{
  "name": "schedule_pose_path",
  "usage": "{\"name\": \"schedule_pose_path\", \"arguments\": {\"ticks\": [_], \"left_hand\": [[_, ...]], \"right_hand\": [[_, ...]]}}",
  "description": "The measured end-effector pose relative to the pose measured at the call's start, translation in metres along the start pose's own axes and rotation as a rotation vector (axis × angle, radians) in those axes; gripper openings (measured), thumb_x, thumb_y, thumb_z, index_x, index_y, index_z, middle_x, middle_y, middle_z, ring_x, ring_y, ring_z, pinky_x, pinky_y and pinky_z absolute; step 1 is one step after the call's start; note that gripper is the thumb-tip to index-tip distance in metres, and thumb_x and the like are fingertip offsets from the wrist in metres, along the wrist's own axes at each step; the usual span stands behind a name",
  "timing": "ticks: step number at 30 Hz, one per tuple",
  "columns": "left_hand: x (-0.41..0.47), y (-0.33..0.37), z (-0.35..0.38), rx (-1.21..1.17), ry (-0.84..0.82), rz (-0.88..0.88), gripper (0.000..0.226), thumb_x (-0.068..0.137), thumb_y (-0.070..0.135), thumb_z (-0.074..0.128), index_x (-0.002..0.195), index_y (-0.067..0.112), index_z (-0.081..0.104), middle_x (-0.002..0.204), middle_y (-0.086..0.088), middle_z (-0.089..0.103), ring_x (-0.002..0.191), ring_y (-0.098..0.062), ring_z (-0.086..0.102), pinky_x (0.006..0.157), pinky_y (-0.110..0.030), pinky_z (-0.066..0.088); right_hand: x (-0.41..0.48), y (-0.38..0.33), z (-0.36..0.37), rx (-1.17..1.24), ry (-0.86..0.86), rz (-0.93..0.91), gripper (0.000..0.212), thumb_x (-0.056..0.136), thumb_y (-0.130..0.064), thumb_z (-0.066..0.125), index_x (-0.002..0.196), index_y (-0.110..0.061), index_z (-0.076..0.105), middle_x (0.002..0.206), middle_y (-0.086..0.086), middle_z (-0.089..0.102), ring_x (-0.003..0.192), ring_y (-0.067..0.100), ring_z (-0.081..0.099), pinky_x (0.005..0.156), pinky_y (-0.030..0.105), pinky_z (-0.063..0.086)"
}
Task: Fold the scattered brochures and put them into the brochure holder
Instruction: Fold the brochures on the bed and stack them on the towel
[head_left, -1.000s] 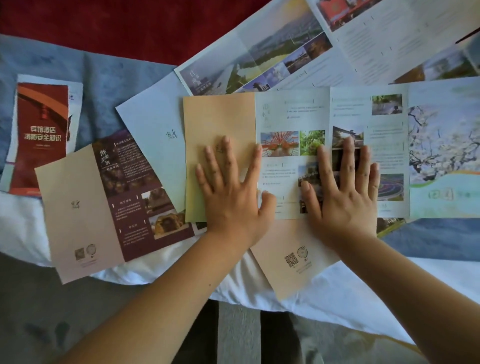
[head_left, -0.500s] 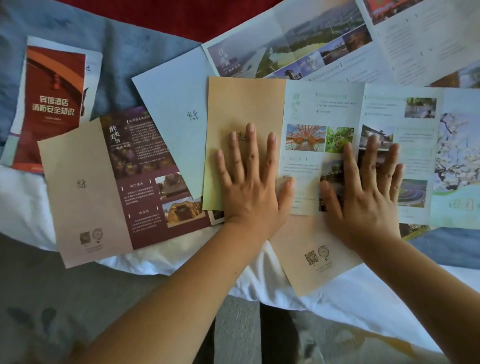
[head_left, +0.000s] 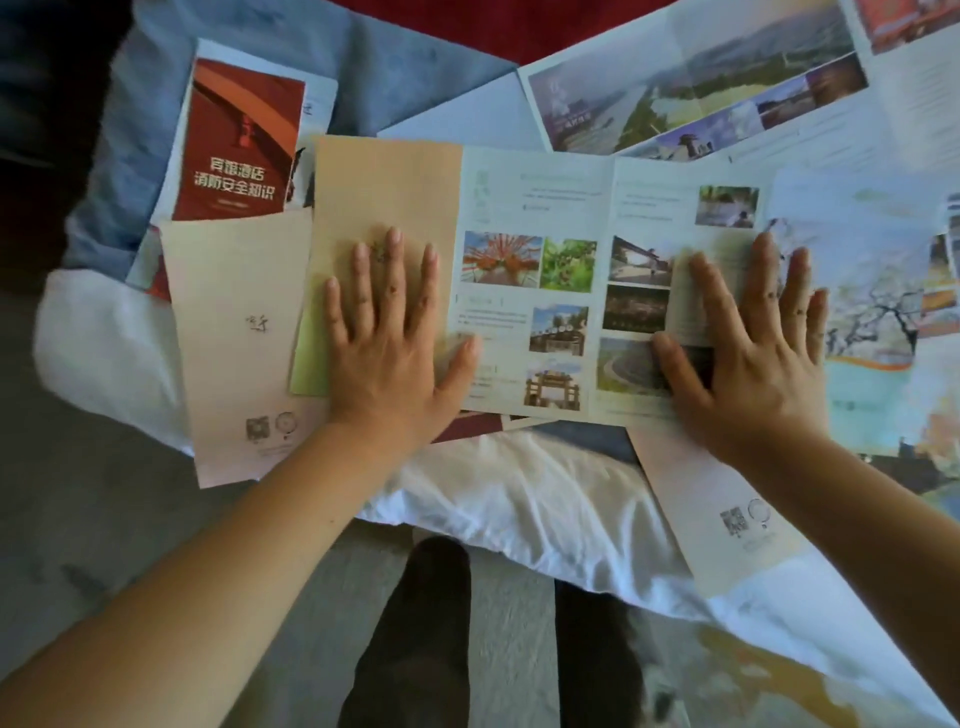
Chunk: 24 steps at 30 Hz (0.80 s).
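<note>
The pale tri-fold photo brochure (head_left: 540, 291) lies open on the white bedding (head_left: 519, 493). Left hand (head_left: 387, 353) and right hand (head_left: 753, 358) press flat on it, fingers spread, holding nothing. The soft bedding beneath it risks crooked creases.

brochures (head_left: 535, 208) crowd bed; floor (head_left: 78, 519) clear.

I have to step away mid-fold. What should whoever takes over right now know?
Left hand: flat, open, pressing the tan panel of the brochure being folded.
Right hand: flat, open, on the same brochure's right photo panel.
Done: the tan panel is folded over; the red brochure at upper left looks folded.
Left: finish this fold; other brochures, including the landscape one, lie open. No brochure holder is in view.
</note>
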<state>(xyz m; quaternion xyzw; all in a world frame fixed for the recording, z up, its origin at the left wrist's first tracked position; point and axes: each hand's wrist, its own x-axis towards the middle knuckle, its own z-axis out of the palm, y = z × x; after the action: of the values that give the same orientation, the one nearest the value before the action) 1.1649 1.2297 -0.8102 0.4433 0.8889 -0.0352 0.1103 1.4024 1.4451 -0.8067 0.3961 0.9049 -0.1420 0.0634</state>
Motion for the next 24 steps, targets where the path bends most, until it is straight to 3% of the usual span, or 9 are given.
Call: {"name": "schedule_pose_path", "arguments": {"ticks": [3, 6, 17, 24], "left_hand": [[-0.001, -0.035, -0.001, -0.053, 0.002, -0.034, 0.078, 0.100, 0.068, 0.014, 0.163, 0.029, -0.009, 0.172, -0.001, -0.008, 0.158, -0.026, -0.007, 0.126, -0.056, 0.001], [-0.002, -0.052, -0.004, -0.083, -0.006, -0.107, 0.082, 0.097, 0.073, 0.018, 0.164, 0.029, -0.003, 0.172, -0.003, -0.007, 0.158, -0.027, -0.005, 0.126, -0.056, 0.000], [-0.003, -0.034, -0.022, -0.484, 0.000, -0.136, 0.088, 0.094, 0.076, 0.010, 0.163, 0.024, -0.006, 0.172, 0.001, -0.006, 0.158, -0.019, -0.007, 0.127, -0.046, -0.005], [-0.005, 0.003, -0.038, -0.565, -0.043, -0.092, 0.086, 0.089, 0.079, 0.016, 0.162, 0.037, -0.002, 0.172, 0.005, -0.011, 0.158, -0.018, -0.012, 0.122, -0.060, -0.012]], "right_hand": [[-0.001, 0.004, -0.001, 0.019, 0.024, 0.038, 0.075, 0.098, -0.072, 0.028, 0.163, -0.042, 0.007, 0.173, 0.003, -0.010, 0.158, 0.031, -0.013, 0.127, 0.054, -0.005], [-0.001, 0.006, -0.001, 0.001, 0.022, 0.036, 0.074, 0.098, -0.070, 0.026, 0.163, -0.043, 0.004, 0.173, 0.003, -0.010, 0.158, 0.030, -0.011, 0.127, 0.054, -0.002], [0.000, 0.005, 0.011, -0.064, 0.074, 0.033, 0.071, 0.101, -0.070, 0.019, 0.164, -0.041, 0.003, 0.173, 0.007, -0.007, 0.158, 0.034, -0.007, 0.127, 0.055, 0.000], [0.000, 0.003, 0.006, -0.060, 0.060, 0.040, 0.070, 0.102, -0.069, 0.021, 0.164, -0.041, 0.002, 0.173, 0.008, -0.008, 0.158, 0.033, -0.008, 0.127, 0.053, -0.002]]}}
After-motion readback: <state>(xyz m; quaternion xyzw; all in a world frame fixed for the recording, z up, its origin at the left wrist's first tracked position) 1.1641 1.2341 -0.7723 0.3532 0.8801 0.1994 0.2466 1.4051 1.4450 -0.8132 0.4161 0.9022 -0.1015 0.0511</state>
